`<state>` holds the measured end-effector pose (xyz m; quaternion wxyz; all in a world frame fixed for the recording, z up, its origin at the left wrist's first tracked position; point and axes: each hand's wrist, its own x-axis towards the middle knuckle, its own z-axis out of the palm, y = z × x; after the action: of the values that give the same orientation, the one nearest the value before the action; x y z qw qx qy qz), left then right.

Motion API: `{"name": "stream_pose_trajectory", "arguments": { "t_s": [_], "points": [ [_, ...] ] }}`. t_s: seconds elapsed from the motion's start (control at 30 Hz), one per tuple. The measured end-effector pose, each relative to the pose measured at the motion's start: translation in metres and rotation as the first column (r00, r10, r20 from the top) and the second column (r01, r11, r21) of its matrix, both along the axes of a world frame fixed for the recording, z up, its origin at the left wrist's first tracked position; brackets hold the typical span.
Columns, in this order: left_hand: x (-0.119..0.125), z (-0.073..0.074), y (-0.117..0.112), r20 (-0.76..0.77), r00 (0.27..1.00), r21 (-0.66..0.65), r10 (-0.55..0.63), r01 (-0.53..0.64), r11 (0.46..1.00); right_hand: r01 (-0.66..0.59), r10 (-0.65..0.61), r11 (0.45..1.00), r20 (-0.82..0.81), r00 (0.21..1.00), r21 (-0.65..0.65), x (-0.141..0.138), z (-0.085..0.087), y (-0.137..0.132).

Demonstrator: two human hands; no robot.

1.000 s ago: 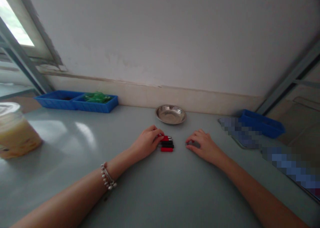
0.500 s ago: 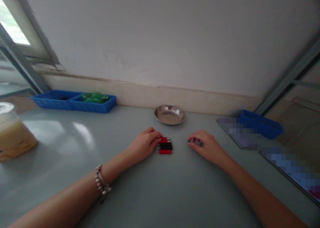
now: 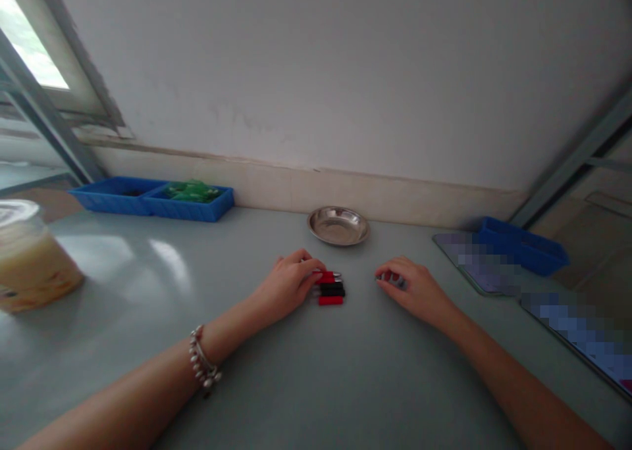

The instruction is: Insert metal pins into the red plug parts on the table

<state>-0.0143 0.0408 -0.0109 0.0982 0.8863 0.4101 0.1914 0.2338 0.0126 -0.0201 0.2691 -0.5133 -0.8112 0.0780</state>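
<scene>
On the tabletop in front of me lies a small stack-like row of short red and black pieces with silvery metal ends; their exact kind is too small to tell. My left hand (image 3: pixel 291 280) pinches the left end of the farthest red piece (image 3: pixel 326 277). Nearer to me in the row are a black piece (image 3: pixel 332 289) and another red piece (image 3: pixel 330 300). To the right of the row, apart from it, my right hand (image 3: pixel 407 284) is closed in a pinch just over the table. Something small and greyish shows at its fingers, but I cannot make it out.
A shallow metal dish (image 3: pixel 338 226) stands behind the row by the wall. A blue two-part tray (image 3: pixel 190 212) holding green items is at back left, a plastic tub (image 3: pixel 42 266) at far left. Another blue tray (image 3: pixel 523 246) and two flat panels (image 3: pixel 474 262) lie at right.
The whole view has shifted slightly, so everything appears a little farther right. Both hands keep nearly the same pose and place beside the row.
</scene>
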Motion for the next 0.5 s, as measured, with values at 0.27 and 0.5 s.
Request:
{"name": "stream_pose_trajectory", "arguments": {
  "t_s": [0.27, 0.5],
  "points": [
    [0.004, 0.01, -0.018, -0.026, 0.997, 0.055, -0.078, 0.079, 0.995, 0.032, -0.032, 0.999, -0.003, 0.999, -0.029, 0.0, 0.002, 0.0],
    [0.007, 0.009, -0.026, -0.081, 0.986, 0.055, -0.149, 0.153, 0.987, 0.036, -0.037, 0.999, -0.036, 0.999, -0.033, 0.0, 0.001, -0.001]
  ]
}}
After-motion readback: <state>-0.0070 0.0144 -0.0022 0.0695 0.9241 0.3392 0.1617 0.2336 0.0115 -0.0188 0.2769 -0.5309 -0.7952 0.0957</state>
